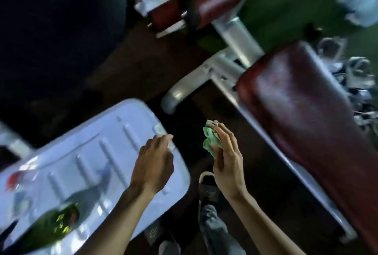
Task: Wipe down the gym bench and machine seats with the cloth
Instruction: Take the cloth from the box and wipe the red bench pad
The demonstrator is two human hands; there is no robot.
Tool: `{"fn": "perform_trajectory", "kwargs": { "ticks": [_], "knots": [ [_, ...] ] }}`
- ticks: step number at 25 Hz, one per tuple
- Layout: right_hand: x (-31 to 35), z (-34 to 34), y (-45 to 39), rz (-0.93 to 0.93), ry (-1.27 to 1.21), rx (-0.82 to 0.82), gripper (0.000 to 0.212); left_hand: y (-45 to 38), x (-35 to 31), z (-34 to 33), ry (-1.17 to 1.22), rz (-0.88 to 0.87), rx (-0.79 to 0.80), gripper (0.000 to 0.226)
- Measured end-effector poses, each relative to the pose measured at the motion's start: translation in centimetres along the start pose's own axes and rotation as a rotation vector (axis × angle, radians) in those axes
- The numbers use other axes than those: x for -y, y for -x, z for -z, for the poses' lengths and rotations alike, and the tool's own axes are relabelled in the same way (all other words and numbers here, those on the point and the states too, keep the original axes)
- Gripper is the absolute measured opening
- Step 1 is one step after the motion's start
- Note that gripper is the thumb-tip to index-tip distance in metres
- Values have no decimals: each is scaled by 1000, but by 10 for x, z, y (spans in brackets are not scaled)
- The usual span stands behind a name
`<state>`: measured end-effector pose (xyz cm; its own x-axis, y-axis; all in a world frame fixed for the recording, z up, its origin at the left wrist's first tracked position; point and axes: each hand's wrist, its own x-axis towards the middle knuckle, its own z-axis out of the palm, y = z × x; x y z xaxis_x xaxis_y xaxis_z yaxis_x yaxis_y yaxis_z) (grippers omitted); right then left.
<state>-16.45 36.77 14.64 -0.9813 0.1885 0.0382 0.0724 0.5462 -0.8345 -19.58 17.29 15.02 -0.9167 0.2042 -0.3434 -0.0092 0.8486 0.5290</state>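
Observation:
My right hand (227,158) is closed around a crumpled green cloth (210,141), held in the air left of the dark red padded bench (306,115). The bench runs from centre right down to the lower right on a grey metal frame (225,70). A second dark red pad (216,3) lies farther off at the top. My left hand (155,164) hovers over the edge of a white ribbed plastic surface (92,152), its fingers curled; whether they pinch something small is unclear. The picture is blurred by motion.
A dark green bottle (51,226) lies on the white surface at the lower left. My feet in dark sandals (208,189) stand on the dark floor between the white surface and the bench. Metal clutter (356,74) sits right of the bench.

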Motion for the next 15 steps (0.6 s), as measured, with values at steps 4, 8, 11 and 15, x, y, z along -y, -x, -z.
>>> {"fn": "perform_trajectory", "kwargs": {
  "ticks": [4,8,11,15],
  "knots": [
    [-41,115,-76,-56,90,-282,48,-99,-128,6,-1,-224,25,43],
    [-133,179,-150,-230,293,-132,62,-212,-223,-50,-124,-353,65,38],
    [-191,185,-174,-244,522,-2,71,-283,-250,-98,-220,-403,40,52],
    [-241,162,-187,-46,716,163,68,-350,-261,-132,-346,-547,23,63]
  ]
}}
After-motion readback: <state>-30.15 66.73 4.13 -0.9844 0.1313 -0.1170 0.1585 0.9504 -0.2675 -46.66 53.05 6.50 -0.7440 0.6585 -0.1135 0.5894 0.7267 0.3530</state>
